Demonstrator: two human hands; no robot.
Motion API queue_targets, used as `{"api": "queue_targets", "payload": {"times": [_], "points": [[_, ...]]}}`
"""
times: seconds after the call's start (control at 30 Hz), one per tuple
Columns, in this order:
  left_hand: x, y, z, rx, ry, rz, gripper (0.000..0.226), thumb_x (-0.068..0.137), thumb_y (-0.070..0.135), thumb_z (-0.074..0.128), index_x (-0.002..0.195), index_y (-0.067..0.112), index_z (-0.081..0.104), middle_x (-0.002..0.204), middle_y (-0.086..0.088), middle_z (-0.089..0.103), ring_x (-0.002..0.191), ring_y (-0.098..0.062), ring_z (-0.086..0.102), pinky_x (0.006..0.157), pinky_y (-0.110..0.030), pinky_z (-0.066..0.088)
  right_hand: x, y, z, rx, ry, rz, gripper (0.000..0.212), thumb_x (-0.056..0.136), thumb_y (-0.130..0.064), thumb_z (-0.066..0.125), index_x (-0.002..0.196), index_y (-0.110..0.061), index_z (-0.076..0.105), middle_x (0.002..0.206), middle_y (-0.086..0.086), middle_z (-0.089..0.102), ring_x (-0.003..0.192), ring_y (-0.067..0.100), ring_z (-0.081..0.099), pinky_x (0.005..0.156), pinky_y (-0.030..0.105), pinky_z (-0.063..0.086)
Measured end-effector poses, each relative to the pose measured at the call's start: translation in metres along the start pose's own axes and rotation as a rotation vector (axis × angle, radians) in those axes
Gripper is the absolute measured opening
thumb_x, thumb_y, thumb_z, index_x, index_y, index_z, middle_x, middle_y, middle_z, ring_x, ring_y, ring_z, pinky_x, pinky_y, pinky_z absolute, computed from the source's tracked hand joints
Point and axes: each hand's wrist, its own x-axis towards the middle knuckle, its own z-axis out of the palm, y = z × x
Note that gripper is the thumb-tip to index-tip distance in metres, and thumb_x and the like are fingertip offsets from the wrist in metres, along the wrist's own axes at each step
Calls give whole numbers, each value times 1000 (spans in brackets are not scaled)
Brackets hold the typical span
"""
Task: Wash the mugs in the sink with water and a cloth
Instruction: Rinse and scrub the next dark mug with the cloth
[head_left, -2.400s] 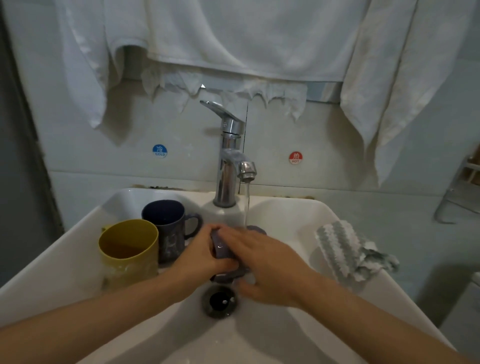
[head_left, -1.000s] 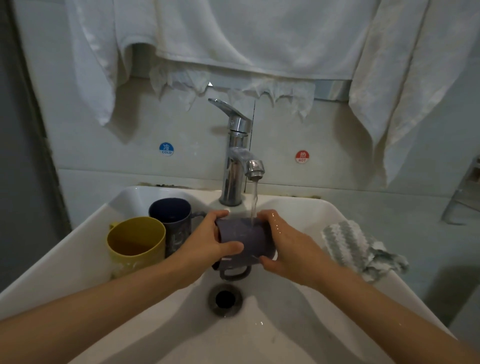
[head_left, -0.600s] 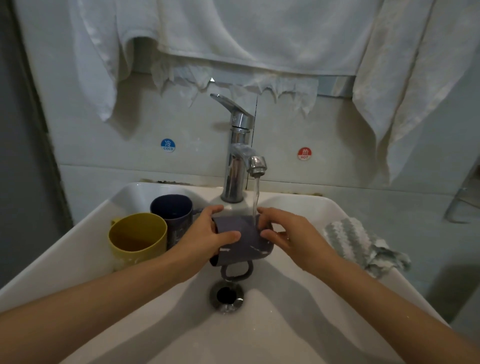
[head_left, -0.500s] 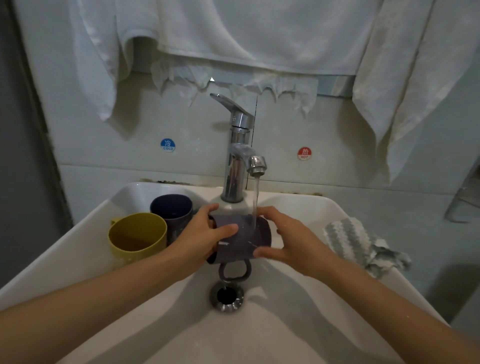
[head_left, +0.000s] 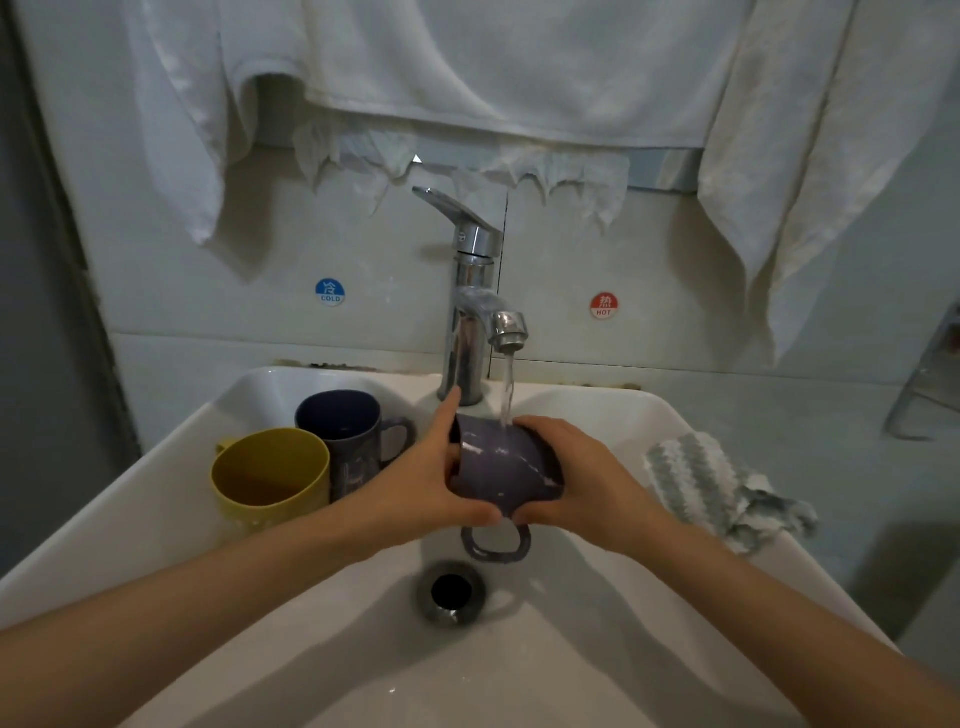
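I'm holding the grey-purple mug (head_left: 498, 467) sideways over the middle of the sink (head_left: 156, 467), with both hands wrapping it. My left hand (head_left: 415, 483) is gripping its left end, thumb curling underneath and index finger pointing up past the rim. My right hand (head_left: 582, 483) is gripping the right end, fingers curling over the top and thumb pressing in below. The two thumbs are almost meeting under the mug.

The mug's handle (head_left: 496, 545) is hanging straight down above the drain (head_left: 451, 591). I can't tell which end is the mouth. Water (head_left: 506, 389) is running from the tap (head_left: 470, 322) at the back edge and hitting the top of the mug's side.

The yellow mug (head_left: 270, 478) and the dark blue mug (head_left: 343, 431) are standing upright and touching in the back-left corner of the sink. The striped cloth (head_left: 696, 483) is lying bunched on the right rim, away from my hands. White towels (head_left: 493, 67) are hanging above the tap.
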Motion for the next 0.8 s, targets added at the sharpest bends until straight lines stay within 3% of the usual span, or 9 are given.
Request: {"api": "queue_targets", "payload": {"times": [0.07, 0.17, 0.27, 0.43, 0.5, 0.57, 0.63, 0.7, 0.8], "points": [[-2, -4, -2, 13, 1, 4, 110, 76, 2, 72, 147, 33, -5, 140, -1, 43, 117, -15, 54, 81, -19, 53, -1, -1, 1, -7, -34, 39, 84, 66, -28, 83, 137, -22, 38, 133, -2, 48, 115, 11, 47, 93, 15, 35], [-1, -8, -4, -48, 17, 5, 99, 76, -2, 70, 146, 31, 9, 131, -7, 53, 110, -20, 61, 84, -32, 56, -4, -6, 1, -115, -110, 25, 85, 76, -32, 75, 145, -22, 26, 148, -2, 34, 132, 14, 34, 106, 18, 25], [-2, -8, -5, -123, 22, 4, 92, 76, -3, 70, 144, 27, 17, 123, -2, 57, 104, -15, 62, 81, -29, 57, -8, -20, 6, -340, -137, -213, 89, 85, -31, 65, 150, -27, 4, 158, -9, 4, 144, 9, 1, 118, 28, 2], [-1, -8, -4, -144, 33, 45, 79, 76, -5, 66, 139, 18, 25, 133, -2, 47, 119, -14, 51, 83, -19, 49, -17, -42, 17, -381, -225, -334, 81, 94, -25, 50, 139, -35, -17, 144, -23, -22, 130, -10, -25, 104, 12, -20], [-3, -9, -2, -183, -5, 55, 68, 78, -2, 67, 126, 30, 32, 119, 11, 52, 103, -2, 58, 78, -17, 52, -17, -41, 16, -380, -238, -289, 78, 95, -30, 46, 143, -34, -16, 149, -21, -20, 132, -8, -23, 108, 14, -17], [-4, -11, -1, -190, -14, 65, 60, 78, -3, 67, 117, 33, 37, 109, 13, 57, 92, 1, 64, 75, -18, 54, -16, -40, 15, -351, -214, -226, 76, 93, -38, 42, 148, -32, -10, 156, -15, -10, 141, -2, -11, 113, 18, -8], [-3, -14, 1, -209, 16, 49, 66, 77, -5, 67, 126, 28, 36, 104, 13, 60, 87, 3, 66, 72, -20, 56, -13, -35, 11, -348, -193, -147, 79, 84, -47, 35, 150, -28, -4, 159, -8, 2, 144, 8, 5, 113, 20, 0], [-4, -16, 1, -199, 15, 29, 72, 77, -4, 67, 133, 25, 33, 104, 14, 59, 87, 3, 65, 72, -20, 56, -13, -34, 6, -385, -205, -143, 83, 78, -50, 27, 151, -24, -2, 159, -4, 6, 144, 11, 9, 111, 18, 2], [-6, -18, 1, -162, -17, 37, 60, 79, -1, 67, 119, 34, 38, 109, 14, 57, 94, 0, 62, 74, -18, 54, -18, -44, 9, -294, -287, -208, 76, 87, -40, 38, 151, -25, -1, 158, -8, -1, 144, 5, 2, 114, 18, 0]]}}
